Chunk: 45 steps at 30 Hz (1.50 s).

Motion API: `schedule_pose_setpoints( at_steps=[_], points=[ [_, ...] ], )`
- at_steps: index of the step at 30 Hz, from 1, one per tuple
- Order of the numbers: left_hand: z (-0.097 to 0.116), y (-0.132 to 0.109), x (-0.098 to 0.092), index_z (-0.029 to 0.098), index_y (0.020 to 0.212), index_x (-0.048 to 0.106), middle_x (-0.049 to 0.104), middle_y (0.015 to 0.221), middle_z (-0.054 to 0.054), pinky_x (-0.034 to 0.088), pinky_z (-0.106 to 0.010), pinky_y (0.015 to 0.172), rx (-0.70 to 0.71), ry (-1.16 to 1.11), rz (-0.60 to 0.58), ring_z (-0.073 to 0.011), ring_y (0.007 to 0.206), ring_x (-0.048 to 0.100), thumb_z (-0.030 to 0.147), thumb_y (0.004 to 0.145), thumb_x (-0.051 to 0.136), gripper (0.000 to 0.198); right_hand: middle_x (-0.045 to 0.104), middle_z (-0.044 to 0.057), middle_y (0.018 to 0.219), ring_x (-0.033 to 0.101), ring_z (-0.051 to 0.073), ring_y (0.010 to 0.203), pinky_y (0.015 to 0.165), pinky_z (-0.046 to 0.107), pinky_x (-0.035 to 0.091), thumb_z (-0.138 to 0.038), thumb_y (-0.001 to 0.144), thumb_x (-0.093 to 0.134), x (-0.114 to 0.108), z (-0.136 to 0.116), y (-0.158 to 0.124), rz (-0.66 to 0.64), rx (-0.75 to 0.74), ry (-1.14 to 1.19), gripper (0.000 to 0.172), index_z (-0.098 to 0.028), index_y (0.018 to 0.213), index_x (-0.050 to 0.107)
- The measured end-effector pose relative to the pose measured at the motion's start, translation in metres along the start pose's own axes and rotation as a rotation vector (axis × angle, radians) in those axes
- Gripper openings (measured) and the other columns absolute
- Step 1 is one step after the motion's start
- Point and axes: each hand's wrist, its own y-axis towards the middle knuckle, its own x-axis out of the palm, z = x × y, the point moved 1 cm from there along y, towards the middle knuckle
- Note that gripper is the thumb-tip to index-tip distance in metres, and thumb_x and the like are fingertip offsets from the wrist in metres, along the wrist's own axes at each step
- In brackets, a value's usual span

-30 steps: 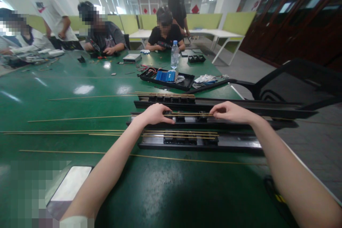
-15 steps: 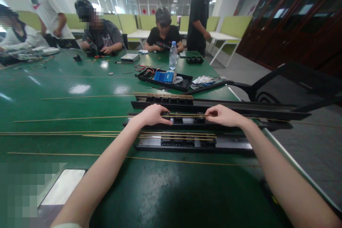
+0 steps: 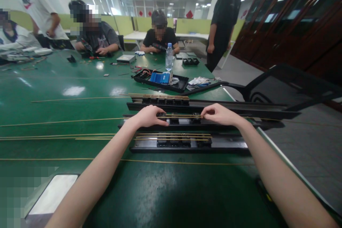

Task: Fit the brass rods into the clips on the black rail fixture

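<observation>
Across the middle channel (image 3: pixel 181 127), a black metal rail, run thin brass-coloured rods (image 3: pixel 184 116) lying over small black blocks. My left hand (image 3: pixel 149 117) is at the left end of these blocks, thumb in front and fingers behind, closed around a black block (image 3: pixel 161 115). My right hand (image 3: pixel 220 114) pinches a rod just right of another black block (image 3: pixel 197 117); the fingertips partly hide the rod there. Nearer to me, a second channel (image 3: pixel 171 149) carries several blocks with rods on top. Behind my hands lies a third channel (image 3: pixel 227 108), also with blocks and rods.
A loose rod (image 3: pixel 165 162) lies in front of the channels. Beyond them are a black tray (image 3: pixel 176 86) with a blue item, gloves (image 3: pixel 198 83) and a water bottle (image 3: pixel 169 57). A chair (image 3: pixel 291 87) stands at the right edge. Several people are around the green table (image 3: pixel 165 192).
The view has shifted slightly, moving table items a little leftward. Both hands keep their places at the middle channel. A standing person at the back has moved right.
</observation>
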Motion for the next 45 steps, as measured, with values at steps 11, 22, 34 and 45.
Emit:
schedule_pose_setpoints(
  at_steps=[11,22,34,45],
  points=[
    [0.003,0.001,-0.002,0.023,0.116,0.073,0.077,0.102,-0.008,0.049,-0.030,0.079,-0.011,-0.007,-0.009,-0.0272,0.092,0.070,0.075,0.067,0.067,0.072,0.069,0.002,0.072,0.058,0.018,0.067,0.062,0.027,0.041,-0.038,0.076,0.058,0.002,-0.005,-0.001,0.035,-0.018,0.005,0.026,-0.016,0.079,0.073],
    [0.003,0.002,-0.001,0.022,0.116,0.073,0.077,0.100,-0.008,0.049,-0.030,0.078,0.014,0.001,-0.008,-0.0263,0.089,0.070,0.076,0.069,0.065,0.072,0.067,0.001,0.068,0.056,0.017,0.064,0.060,0.026,0.040,-0.034,0.078,0.056,0.006,-0.006,0.000,0.059,-0.043,-0.012,0.024,-0.016,0.075,0.071],
    [0.003,0.003,0.000,0.022,0.117,0.073,0.076,0.102,-0.008,0.049,-0.029,0.080,0.009,0.001,-0.015,-0.0267,0.091,0.070,0.075,0.068,0.066,0.072,0.073,0.004,0.077,0.063,0.019,0.071,0.068,0.029,0.047,-0.040,0.077,0.065,0.000,-0.001,-0.002,0.071,-0.072,0.083,0.026,-0.016,0.083,0.074],
    [0.004,0.002,-0.001,0.021,0.117,0.073,0.076,0.103,-0.008,0.049,-0.030,0.078,0.005,0.008,-0.009,-0.0282,0.094,0.069,0.077,0.068,0.065,0.075,0.075,0.004,0.079,0.065,0.021,0.073,0.070,0.030,0.048,-0.045,0.078,0.066,-0.004,-0.005,-0.005,0.064,-0.074,0.044,0.030,-0.017,0.083,0.075]
  ],
)
